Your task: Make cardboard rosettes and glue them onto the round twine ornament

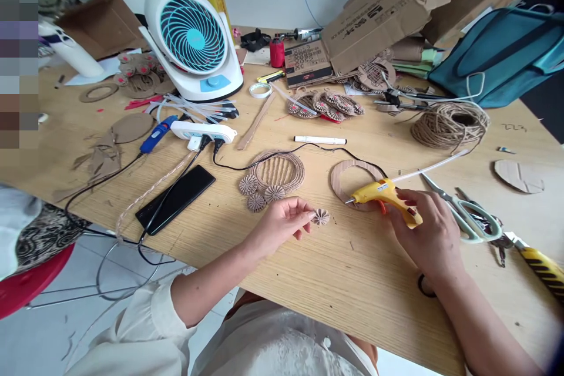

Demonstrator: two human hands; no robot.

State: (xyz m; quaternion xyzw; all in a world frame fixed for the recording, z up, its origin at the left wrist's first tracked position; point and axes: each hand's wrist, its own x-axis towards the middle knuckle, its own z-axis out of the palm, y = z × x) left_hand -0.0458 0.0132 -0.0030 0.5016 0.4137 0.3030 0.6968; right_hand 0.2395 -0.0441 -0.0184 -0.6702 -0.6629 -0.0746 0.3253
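Between the thumb and fingers of my left hand (288, 220) is a small pleated cardboard rosette (321, 217). My right hand (425, 229) is wrapped round a yellow glue gun (379, 192), whose metal nozzle points left and whose clear glue stick juts out behind. Beneath the gun lies a flat cardboard ring (341, 171). Just beyond my left hand, a twine-wrapped ring (297, 171) with strands across its opening rests on the table, with several pleated rosettes (256, 202) at its lower left edge.
A black phone (176, 200), power strip (205, 131) and blue glue gun (158, 134) lie left, with cables crossing the table (282, 270). Scissors (469, 217) and a yellow cutter (541, 270) are right. A fan (194, 41), twine roll (449, 126) and cardboard box (374, 23) stand farther back.
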